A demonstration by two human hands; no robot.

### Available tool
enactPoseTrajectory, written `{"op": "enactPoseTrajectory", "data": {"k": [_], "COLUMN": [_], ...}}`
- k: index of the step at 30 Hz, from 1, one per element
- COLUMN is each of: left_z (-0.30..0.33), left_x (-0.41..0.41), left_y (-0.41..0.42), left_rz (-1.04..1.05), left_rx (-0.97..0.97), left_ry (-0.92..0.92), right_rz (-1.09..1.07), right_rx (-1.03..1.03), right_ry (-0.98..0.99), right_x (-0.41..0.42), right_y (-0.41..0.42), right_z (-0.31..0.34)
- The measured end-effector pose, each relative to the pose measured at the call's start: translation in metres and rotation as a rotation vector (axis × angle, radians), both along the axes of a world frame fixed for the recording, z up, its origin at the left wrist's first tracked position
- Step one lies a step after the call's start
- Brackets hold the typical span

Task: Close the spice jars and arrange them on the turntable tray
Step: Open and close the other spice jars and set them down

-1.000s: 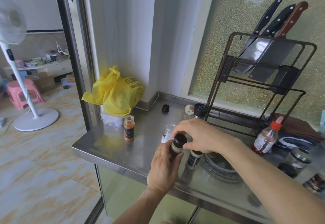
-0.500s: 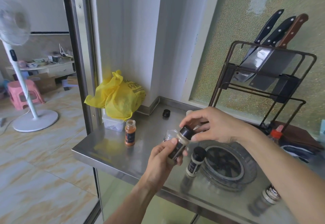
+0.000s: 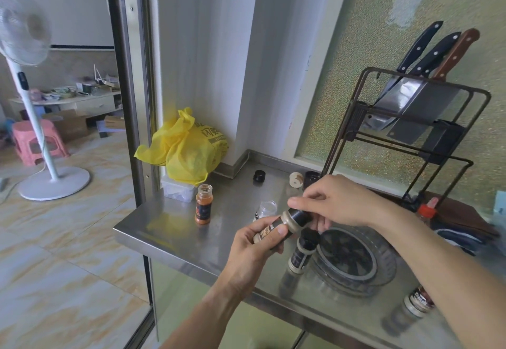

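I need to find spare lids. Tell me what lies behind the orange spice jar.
Behind the orange spice jar sits a clear plastic box under a yellow bag. The bag covers the box top; no lid shows there.

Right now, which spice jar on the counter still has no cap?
The orange-powder jar beside the yellow bag, and the clear jar behind the left hand. The jar by the turntable tray is capped.

Clearance around the turntable tray

Turntable tray point(image 3: 353, 284) bare on top, reachable from above; capped jar point(image 3: 302, 250) touches its left rim, knife rack point(image 3: 405, 140) stands behind. Open surface point(image 3: 169, 228) at front left; orange jar point(image 3: 204, 207), clear jar point(image 3: 265, 209) and loose black cap point(image 3: 259, 175) dot the back, well apart.
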State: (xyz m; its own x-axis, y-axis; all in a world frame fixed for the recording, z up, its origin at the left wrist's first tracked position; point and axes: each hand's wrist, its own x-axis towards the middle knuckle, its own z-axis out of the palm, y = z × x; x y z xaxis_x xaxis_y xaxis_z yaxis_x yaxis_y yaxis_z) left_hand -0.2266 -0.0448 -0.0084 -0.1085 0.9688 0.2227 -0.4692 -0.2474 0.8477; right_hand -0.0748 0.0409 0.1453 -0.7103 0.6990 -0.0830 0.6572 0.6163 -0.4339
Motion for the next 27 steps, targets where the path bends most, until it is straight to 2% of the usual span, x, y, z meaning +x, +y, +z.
{"op": "enactPoseTrajectory", "data": {"k": [2, 5, 10, 13, 17, 20, 27], "left_z": [0.0, 0.001, 0.0, -0.002, -0.005, -0.003, -0.003], "left_x": [0.0, -0.001, -0.002, 0.0, 0.001, 0.002, -0.002], "left_y": [-0.001, 0.0, -0.001, -0.001, -0.001, -0.002, -0.001], "left_rz": [0.001, 0.01, 0.003, 0.0, 0.021, 0.022, 0.1], "left_rx": [-0.001, -0.007, -0.005, 0.001, -0.001, -0.013, -0.035], "left_ry": [0.006, 0.018, -0.001, 0.014, 0.049, 0.061, 0.192], "right_rz": [-0.02, 0.021, -0.023, -0.017, -0.053, 0.0, -0.05], "right_rx": [-0.018, -0.129, -0.02, -0.1, -0.042, -0.098, 0.031], "right_ry": [-0.015, 0.094, -0.009, 0.068, 0.028, 0.066, 0.078], "right_x": [0.002, 0.005, 0.003, 0.005, 0.005, 0.008, 0.002], "right_y": [-0.002, -0.003, -0.01, -0.008, -0.012, -0.011, -0.006], "right_z": [-0.001, 0.001, 0.0, 0.002, 0.003, 0.008, -0.006]}}
